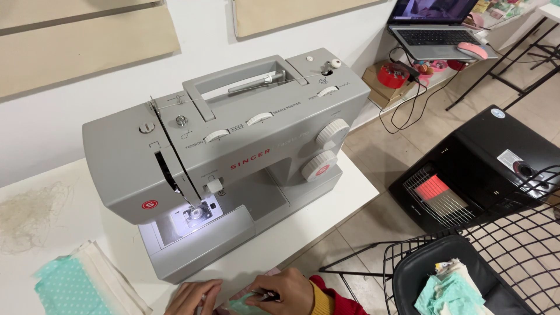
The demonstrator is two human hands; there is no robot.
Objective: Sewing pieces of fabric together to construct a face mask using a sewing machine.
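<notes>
From the head camera, the left hand [192, 296] lay flat, fingers loosely spread, on a mint fabric piece [240, 306] at the white desk's [326, 204] near edge. The right hand [283, 291] was curled shut around a small dark tool [269, 296] over that fabric. Behind stood a grey sewing machine [233, 157] bearing a round red label [150, 205]. A black heater [478, 169] sat on the tiled floor [379, 146].

White table [326, 204] bears sewing machine [227, 151], folded cloth [87, 280].
</notes>
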